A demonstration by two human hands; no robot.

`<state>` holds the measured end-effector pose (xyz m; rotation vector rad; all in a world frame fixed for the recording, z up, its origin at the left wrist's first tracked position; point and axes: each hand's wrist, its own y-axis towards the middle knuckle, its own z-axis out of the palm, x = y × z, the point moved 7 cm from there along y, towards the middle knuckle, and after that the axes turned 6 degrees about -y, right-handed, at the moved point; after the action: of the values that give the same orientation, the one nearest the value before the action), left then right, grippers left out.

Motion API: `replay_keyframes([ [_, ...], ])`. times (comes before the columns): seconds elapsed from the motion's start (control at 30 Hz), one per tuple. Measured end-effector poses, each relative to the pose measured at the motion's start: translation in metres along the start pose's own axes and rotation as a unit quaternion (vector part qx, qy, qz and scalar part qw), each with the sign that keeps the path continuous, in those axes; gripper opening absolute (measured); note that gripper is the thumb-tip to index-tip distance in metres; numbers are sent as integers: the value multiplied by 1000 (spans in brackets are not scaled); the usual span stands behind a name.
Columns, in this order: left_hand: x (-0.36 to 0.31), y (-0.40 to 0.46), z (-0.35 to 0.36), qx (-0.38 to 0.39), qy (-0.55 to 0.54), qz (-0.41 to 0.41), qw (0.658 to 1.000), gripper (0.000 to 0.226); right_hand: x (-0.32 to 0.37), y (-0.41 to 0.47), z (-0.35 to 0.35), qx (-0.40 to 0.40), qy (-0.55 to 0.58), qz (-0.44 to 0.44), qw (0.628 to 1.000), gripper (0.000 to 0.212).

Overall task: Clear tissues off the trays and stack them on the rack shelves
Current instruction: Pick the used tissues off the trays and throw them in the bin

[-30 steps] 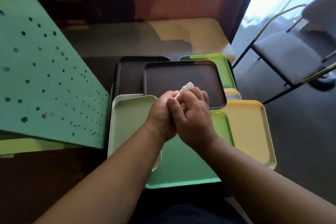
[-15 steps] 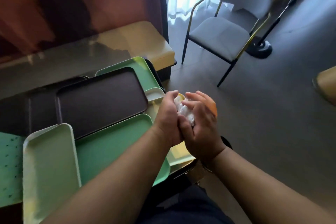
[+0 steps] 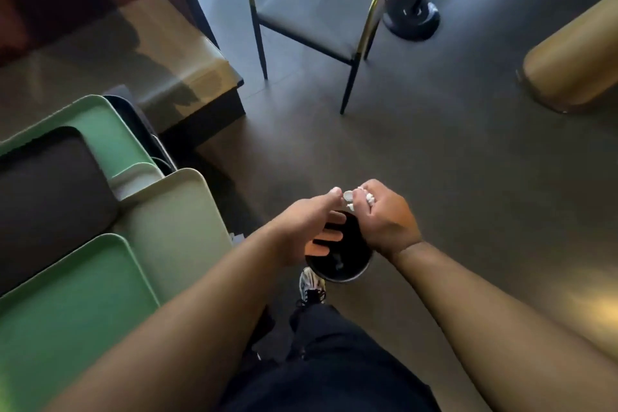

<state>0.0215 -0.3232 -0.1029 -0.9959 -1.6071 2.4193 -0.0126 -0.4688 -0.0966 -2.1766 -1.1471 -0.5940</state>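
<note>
Over the black bin on the floor, the right hand pinches crumpled tissues, left hand fingers spread; the trays on the counter look cleared but unstacked.

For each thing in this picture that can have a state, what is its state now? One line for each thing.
Left hand: open, fingers straight, over the bin.
Right hand: holds crumpled tissue above the bin.
Tissue: balled up, held in the right hand, not yet dropped.
Waste bin: open at the top, standing on the floor.
Dark brown tray: no tissue on it, lying on green trays.
Chair: unoccupied.
</note>
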Motion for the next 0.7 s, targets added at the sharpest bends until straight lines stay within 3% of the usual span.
replay_keyframes([
  [0.1, 11, 19, 17, 9, -13, -12, 1000, 40, -58, -2, 5, 17, 9, 121, 992, 22],
  [0.3, 25, 44, 27, -28, 62, -21, 997, 43, -108, -1, 34, 74, -4, 253, 965, 39],
  [0.5, 28, 67, 9, -46, 192, -35, 980, 64, -120, 8, 51, 163, -34, 260, 951, 83],
  [0.7, 25, 66, -6, -92, 185, -18, 978, 63, -123, 12, 44, 158, -16, 238, 958, 62],
])
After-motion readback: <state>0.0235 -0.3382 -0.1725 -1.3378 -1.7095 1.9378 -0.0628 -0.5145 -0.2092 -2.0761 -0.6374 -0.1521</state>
